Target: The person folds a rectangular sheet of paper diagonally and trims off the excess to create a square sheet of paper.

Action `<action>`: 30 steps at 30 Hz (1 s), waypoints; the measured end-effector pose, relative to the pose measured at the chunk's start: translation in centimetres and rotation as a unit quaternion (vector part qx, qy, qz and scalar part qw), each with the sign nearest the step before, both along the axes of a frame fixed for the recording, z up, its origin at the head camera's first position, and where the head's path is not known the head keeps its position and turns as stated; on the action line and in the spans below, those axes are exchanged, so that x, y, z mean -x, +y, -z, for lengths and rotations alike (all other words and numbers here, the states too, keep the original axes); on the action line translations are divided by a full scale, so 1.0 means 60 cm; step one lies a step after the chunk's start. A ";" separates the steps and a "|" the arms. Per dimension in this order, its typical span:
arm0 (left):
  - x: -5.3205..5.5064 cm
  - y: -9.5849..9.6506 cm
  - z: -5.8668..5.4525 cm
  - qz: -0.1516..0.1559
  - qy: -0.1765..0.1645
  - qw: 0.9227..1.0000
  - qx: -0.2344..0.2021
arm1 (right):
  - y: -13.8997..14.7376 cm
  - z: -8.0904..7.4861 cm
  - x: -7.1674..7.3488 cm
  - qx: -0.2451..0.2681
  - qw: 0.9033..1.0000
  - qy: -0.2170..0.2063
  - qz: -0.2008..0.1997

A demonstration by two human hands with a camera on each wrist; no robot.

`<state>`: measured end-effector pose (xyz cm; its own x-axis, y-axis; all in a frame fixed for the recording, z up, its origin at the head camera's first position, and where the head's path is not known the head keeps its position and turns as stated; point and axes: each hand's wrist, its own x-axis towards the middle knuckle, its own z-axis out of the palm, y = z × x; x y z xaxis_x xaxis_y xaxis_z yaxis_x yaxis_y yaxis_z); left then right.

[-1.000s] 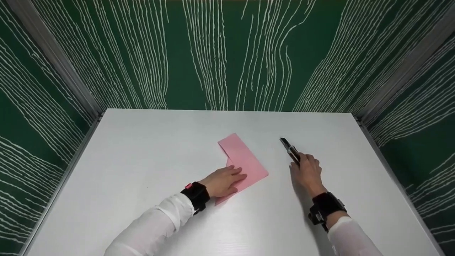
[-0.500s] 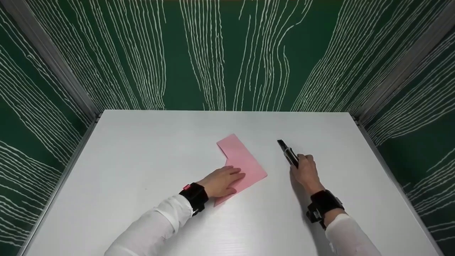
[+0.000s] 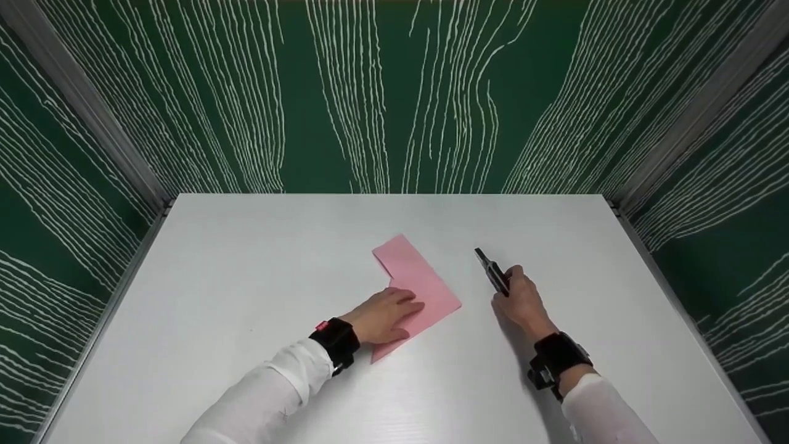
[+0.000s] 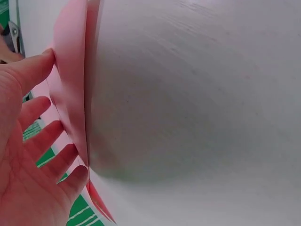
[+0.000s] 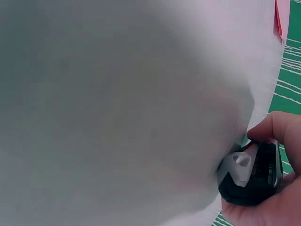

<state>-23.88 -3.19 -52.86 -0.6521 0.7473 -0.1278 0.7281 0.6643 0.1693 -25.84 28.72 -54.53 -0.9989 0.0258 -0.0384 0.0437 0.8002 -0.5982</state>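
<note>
A folded sheet of pink paper [image 3: 425, 283] lies on the white table in an angular L shape, its layers slightly lifted along one edge in the left wrist view. Spread over its lower left part, my left hand [image 3: 385, 316] rests with fingers fairly straight, touching the paper. My right hand [image 3: 523, 302], to the right of the paper, grips a black and silver utility knife [image 3: 493, 272] whose front end points up and left, away from the paper. In the right wrist view the butt of the utility knife [image 5: 249, 174] shows between thumb and fingers.
The white table [image 3: 259, 246] runs back to green walls [image 3: 314, 123] with pale wavy lines. Grey metal posts [image 3: 102, 98] stand at its back corners. Black wrist bands [image 3: 336, 345] sit above both hands, below white sleeves.
My right hand has shifted a little to the left with the utility knife, whose front end is lower in the head view. My left hand stays on the pink paper.
</note>
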 end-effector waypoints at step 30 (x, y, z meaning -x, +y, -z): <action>0.001 0.014 0.019 0.027 0.054 0.997 -0.051 | 0.015 -0.045 -0.040 0.013 0.985 -0.018 -0.169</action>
